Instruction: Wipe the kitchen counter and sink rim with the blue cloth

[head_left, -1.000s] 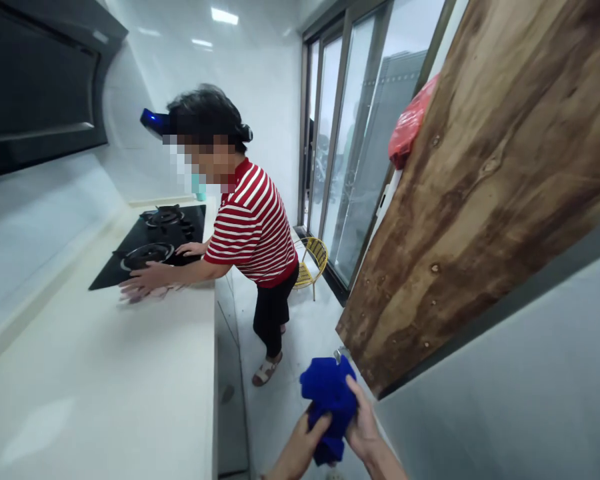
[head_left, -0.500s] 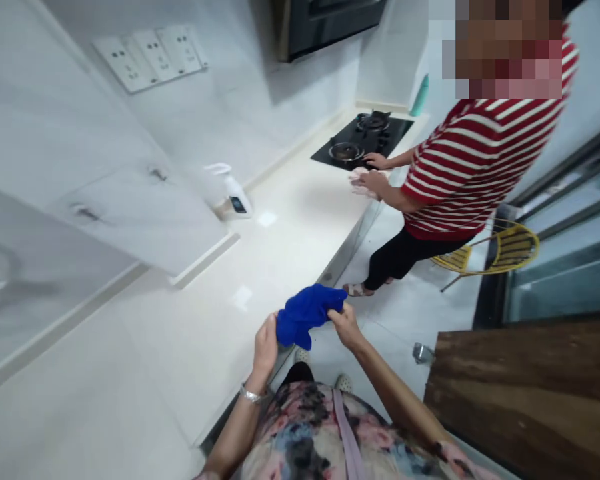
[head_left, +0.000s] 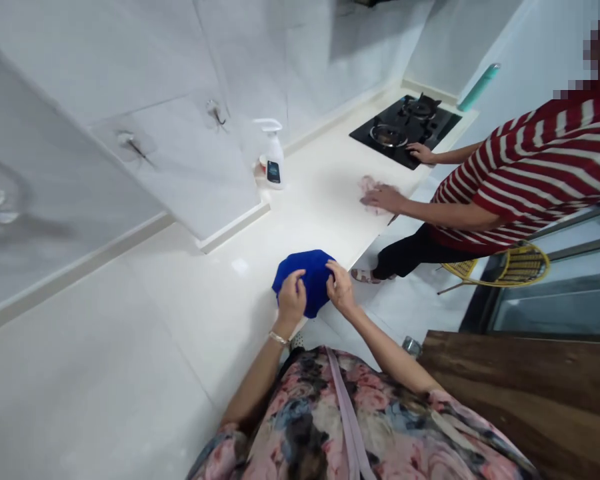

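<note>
A blue cloth (head_left: 316,261) is spread flatter over the front edge of the white countertop (head_left: 220,293), part of it hanging past the edge. My left hand (head_left: 292,300) is on top of the cloth with curled fingers, gripping it near its left part. At the cloth's right side my right hand (head_left: 341,288) has its thumb and fingertips bent around the edge. The fabric under my fingers is partly hidden.
A person in a striped shirt (head_left: 535,153) stands at right, one hand on a pinkish cloth (head_left: 370,185), the other by the gas stove (head_left: 380,133). A white spray bottle (head_left: 275,160) stands by the wall. A wooden surface (head_left: 520,393) lies right.
The bunched blue cloth has been opened out and lowered onto the counter edge. Both my hands moved forward over it. The other person's hand with the pinkish cloth shifted along the counter.
</note>
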A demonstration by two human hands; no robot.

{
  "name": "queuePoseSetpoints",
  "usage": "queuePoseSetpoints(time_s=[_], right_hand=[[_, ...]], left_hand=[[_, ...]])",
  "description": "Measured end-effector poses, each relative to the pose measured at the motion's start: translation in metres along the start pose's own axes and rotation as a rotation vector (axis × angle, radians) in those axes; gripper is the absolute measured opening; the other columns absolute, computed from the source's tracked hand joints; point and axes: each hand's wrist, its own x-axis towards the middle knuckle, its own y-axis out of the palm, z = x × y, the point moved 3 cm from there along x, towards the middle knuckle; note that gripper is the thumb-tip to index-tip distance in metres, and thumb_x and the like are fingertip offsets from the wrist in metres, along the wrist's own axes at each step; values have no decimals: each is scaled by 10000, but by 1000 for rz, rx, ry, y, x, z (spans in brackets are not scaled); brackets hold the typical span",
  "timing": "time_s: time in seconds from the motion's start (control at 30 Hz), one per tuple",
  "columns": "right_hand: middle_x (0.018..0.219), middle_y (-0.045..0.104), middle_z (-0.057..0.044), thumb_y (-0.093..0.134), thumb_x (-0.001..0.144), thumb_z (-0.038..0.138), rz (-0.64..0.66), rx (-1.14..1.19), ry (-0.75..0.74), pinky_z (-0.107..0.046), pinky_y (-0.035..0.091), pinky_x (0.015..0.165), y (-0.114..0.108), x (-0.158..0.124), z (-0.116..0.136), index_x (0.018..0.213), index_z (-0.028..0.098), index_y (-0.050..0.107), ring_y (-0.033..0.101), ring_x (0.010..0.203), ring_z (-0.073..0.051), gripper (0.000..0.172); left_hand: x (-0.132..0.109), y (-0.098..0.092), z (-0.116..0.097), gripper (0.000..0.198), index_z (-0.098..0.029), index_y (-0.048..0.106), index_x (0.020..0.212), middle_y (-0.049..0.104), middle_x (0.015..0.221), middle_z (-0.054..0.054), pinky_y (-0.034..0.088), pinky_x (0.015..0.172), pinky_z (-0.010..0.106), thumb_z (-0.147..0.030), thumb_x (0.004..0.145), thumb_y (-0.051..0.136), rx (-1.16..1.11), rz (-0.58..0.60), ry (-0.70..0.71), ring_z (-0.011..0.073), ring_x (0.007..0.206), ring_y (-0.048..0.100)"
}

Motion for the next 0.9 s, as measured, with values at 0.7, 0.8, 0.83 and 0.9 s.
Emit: queuePoseSetpoints(time_s=[0.7,0.8,0.83,0.9], right_hand=[[764,747,-31,518,747,297,-67,235,438,-495,600,686,-59,-64,-12,754,430,791,727,641,-301,304],[726,711,-28,496,748,318,19,156,465,-493,603,685,-51,-65,-38,757,407,753,734,645,-306,272],[718,703,-22,485,737,305,75,106,463,-480,608,694,-46,-64,-46,763,375,736,738,651,-294,262],[723,701,-12,462,714,249,169,15,430,-434,612,718,-35,-61,-59,799,310,707,745,678,-262,266]], left_hand=[[194,62,52,683,-225,397,1637,301,1731,186,220,1173,796,-530,1030,455,994,300,109,526,1570,227],[172,58,52,681,-201,412,1627,320,1718,209,240,1177,776,-476,1012,508,1043,249,166,519,1569,238],[156,56,54,672,-194,409,1626,314,1720,208,232,1188,766,-448,1012,508,1052,222,214,512,1576,227],[116,48,63,656,-197,440,1607,322,1722,185,235,1202,750,-408,992,527,1053,219,284,506,1585,213]])
